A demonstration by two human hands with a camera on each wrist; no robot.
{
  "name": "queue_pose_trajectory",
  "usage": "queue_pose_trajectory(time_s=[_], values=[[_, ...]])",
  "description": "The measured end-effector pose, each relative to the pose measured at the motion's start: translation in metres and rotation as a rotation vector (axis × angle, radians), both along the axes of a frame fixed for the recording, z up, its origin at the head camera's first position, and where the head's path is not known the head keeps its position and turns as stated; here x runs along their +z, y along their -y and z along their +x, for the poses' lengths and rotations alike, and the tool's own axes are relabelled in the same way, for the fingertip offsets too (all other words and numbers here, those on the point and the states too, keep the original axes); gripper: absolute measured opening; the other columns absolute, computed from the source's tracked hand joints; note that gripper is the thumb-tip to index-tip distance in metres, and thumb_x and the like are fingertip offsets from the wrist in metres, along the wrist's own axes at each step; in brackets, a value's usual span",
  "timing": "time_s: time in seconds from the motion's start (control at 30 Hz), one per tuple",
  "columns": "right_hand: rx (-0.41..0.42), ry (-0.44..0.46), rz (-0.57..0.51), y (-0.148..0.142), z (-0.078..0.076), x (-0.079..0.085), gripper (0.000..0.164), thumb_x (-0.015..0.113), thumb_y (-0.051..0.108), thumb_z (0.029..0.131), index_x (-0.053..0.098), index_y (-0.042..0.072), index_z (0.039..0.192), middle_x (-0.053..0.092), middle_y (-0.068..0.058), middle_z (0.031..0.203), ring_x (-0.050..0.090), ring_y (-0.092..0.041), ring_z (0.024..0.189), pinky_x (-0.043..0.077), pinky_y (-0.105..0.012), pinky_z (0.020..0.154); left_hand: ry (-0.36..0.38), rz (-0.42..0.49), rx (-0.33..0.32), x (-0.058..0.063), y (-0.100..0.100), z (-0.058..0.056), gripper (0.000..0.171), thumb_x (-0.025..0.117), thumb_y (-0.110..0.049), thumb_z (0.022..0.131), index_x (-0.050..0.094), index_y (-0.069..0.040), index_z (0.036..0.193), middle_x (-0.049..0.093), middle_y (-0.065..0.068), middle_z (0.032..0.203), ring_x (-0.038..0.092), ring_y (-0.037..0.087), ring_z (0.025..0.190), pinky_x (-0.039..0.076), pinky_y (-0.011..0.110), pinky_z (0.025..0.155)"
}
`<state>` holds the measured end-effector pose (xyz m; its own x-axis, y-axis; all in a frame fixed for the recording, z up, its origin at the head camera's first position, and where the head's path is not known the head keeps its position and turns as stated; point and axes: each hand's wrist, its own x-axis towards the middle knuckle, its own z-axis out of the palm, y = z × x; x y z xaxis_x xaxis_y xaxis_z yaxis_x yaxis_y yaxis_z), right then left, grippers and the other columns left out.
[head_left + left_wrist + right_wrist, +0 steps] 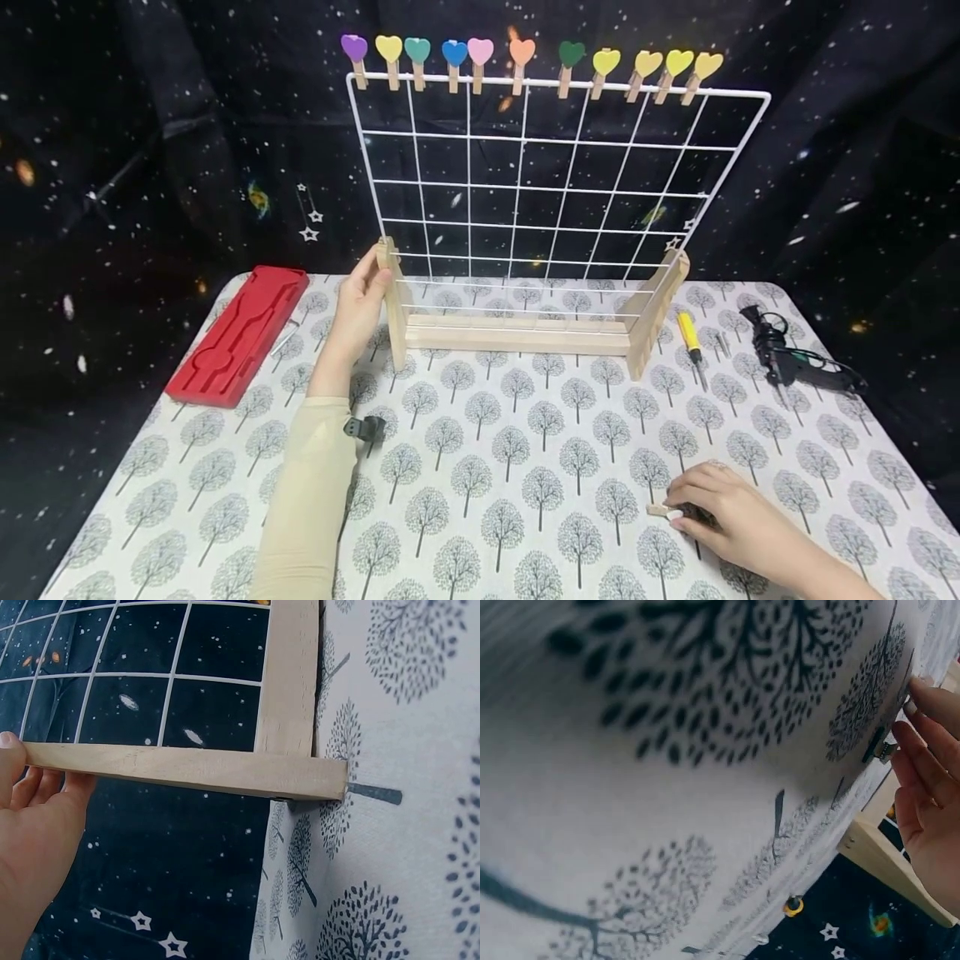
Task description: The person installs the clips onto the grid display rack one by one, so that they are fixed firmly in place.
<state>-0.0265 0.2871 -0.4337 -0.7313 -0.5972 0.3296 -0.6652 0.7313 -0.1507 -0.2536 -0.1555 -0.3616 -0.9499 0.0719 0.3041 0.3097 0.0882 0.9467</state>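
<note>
A white wire grid rack [517, 192] stands in a pale wooden base [517, 335]. My left hand [358, 308] grips the top of the base's left side piece [393, 317]; in the left wrist view, thumb and fingers [45, 784] lie on either side of that wood. Low over the front right of the cloth, my right hand [720, 508] pinches a small wooden clothespin [657, 509], mostly hidden by the fingers. The right wrist view shows its metal spring [886, 752] beside the fingertips. Several heart-topped clothespins [480, 62] line the rack's top wire.
A red molded case [238, 337] lies at the table's left edge, beside a thin metal piece [285, 340]. Right of the rack lie a yellow-handled screwdriver [691, 342], small bits [722, 344] and a black tool with a cable [795, 358]. A tree-patterned cloth [510, 450] covers the table.
</note>
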Motion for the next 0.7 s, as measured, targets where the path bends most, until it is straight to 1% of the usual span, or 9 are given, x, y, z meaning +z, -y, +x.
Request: queue_pose_trajectory(time_s=[0.2,0.33,0.43,0.5,0.57,0.7], values=[[0.013,0.065,-0.057,0.000,-0.001,0.001,0.025,0.069,0.022,0.071,0.058,0.032,0.090,0.056,0.020,0.093,0.049,-0.003,0.089,0.033,-0.017,0.084,0.008,0.010,-0.008,-0.001,0.001,-0.003,0.049,0.043,-0.023,0.090,0.028,-0.014,0.136,0.035,0.011,0.136,0.033,0.019,0.125,0.027,0.029,0.104],[0.011,0.078,-0.077,0.001,-0.001,0.003,0.028,0.069,0.019,0.072,0.057,0.032,0.093,0.055,0.023,0.093,0.049,0.001,0.088,0.035,-0.012,0.082,0.009,0.020,-0.010,-0.008,0.003,-0.008,0.050,0.044,-0.026,0.089,0.030,-0.018,0.136,0.036,0.009,0.136,0.034,0.017,0.124,0.028,0.028,0.104],[-0.009,0.086,-0.092,0.000,-0.001,0.004,0.029,0.069,0.018,0.072,0.058,0.031,0.094,0.054,0.023,0.092,0.049,0.004,0.087,0.036,-0.009,0.080,-0.009,0.016,-0.006,-0.014,0.004,-0.013,0.050,0.045,-0.029,0.088,0.031,-0.020,0.135,0.036,0.008,0.136,0.035,0.016,0.124,0.029,0.028,0.104],[-0.012,0.091,-0.116,0.000,-0.002,0.005,0.029,0.069,0.014,0.071,0.060,0.028,0.095,0.055,0.020,0.091,0.050,0.003,0.085,0.037,-0.008,0.079,-0.022,0.012,-0.005,-0.016,0.005,-0.014,0.050,0.045,-0.030,0.088,0.031,-0.021,0.135,0.036,0.007,0.136,0.034,0.016,0.124,0.029,0.028,0.104],[-0.022,0.119,-0.134,-0.001,-0.003,0.006,0.029,0.068,0.012,0.073,0.060,0.026,0.096,0.055,0.018,0.091,0.050,0.002,0.083,0.037,-0.007,0.077,-0.028,0.011,-0.003,-0.017,0.005,-0.015,0.050,0.045,-0.030,0.088,0.030,-0.021,0.135,0.036,0.007,0.136,0.034,0.016,0.124,0.029,0.029,0.104],[-0.021,0.186,-0.172,-0.001,-0.005,0.007,0.029,0.065,0.007,0.076,0.058,0.024,0.099,0.055,0.016,0.087,0.050,0.004,0.075,0.040,-0.006,0.067,-0.027,0.007,-0.001,-0.017,0.004,-0.015,0.050,0.044,-0.030,0.088,0.030,-0.021,0.135,0.035,0.007,0.137,0.033,0.016,0.124,0.028,0.029,0.104]])
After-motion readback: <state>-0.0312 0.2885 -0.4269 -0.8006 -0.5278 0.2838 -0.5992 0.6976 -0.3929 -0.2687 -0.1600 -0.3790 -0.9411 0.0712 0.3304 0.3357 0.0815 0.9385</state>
